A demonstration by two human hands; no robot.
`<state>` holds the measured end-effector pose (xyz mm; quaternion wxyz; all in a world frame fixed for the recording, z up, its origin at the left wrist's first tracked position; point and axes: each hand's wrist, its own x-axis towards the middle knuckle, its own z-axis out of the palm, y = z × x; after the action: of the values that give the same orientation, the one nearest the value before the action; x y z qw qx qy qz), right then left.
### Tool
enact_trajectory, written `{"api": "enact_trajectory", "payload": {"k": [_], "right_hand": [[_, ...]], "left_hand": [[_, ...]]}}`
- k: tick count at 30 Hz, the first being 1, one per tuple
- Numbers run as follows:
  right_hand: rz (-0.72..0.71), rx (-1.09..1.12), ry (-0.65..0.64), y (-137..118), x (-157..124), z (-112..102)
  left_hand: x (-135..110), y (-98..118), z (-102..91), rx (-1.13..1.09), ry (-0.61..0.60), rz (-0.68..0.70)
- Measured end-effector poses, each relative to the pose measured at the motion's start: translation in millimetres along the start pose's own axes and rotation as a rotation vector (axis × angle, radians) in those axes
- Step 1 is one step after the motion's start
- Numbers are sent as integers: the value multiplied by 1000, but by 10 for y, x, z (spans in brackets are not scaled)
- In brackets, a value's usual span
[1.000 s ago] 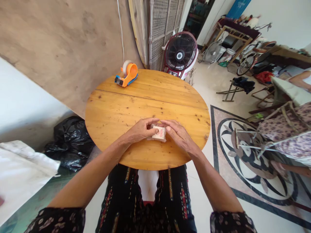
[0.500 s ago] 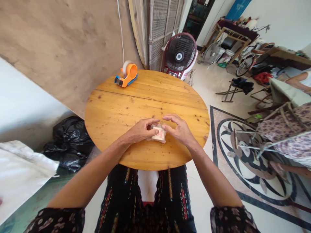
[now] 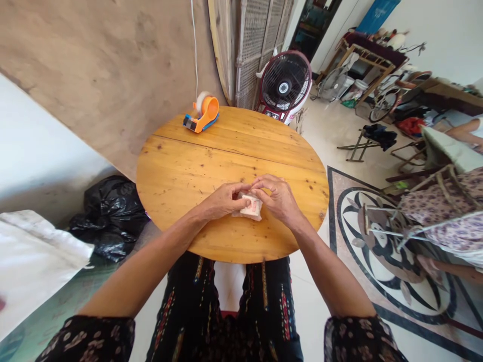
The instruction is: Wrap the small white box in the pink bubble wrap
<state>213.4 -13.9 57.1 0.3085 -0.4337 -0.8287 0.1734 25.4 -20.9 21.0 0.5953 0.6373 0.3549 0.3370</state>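
Note:
On the round wooden table (image 3: 181, 171), close to its near side, lies a small pale packet (image 3: 251, 205) in clear plastic wrap, with faint reddish print on top. My left hand (image 3: 224, 200) grips the packet's left side, thumb on the upper face and fingers behind it. At the far edge of the packet, my right hand (image 3: 277, 198) is closed in a pinch, thumb and fingertips together beside the left fingertips. What lies in that pinch is too small to make out.
An orange tape dispenser (image 3: 204, 114) with a roll of tape stands at the table's far left. Behind the table is a fan (image 3: 286, 83). Black plastic bags (image 3: 109, 218) lie on the floor at left. To the right, another person in patterned clothing (image 3: 433, 201) sits near a folding stool (image 3: 364, 143).
My right thumb and fingers have closed from an open curve into a pinch at the packet's far edge. My left hand keeps its grip. The view has shifted slightly.

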Motion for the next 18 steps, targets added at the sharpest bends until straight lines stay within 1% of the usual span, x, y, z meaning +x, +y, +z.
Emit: {"api": "enact_trajectory", "payload": {"k": [5,10,12,15,18], "right_hand": [[-50,-47,36,-97,-126,35],[-88,-134,139,-145,-293,129],[-98,-161,168,-157,-334,173],[-112,-236,190,-162,-382,220],[-159,-345,180,-147,-444,232]], "left_hand": [[0,9,-1,35,-2,18],[-17,48,-25,115,-16,3],[-31,68,-54,122,-36,1],[-52,93,-107,137,-101,-25],[-61,96,-139,192,-130,-49]]}}
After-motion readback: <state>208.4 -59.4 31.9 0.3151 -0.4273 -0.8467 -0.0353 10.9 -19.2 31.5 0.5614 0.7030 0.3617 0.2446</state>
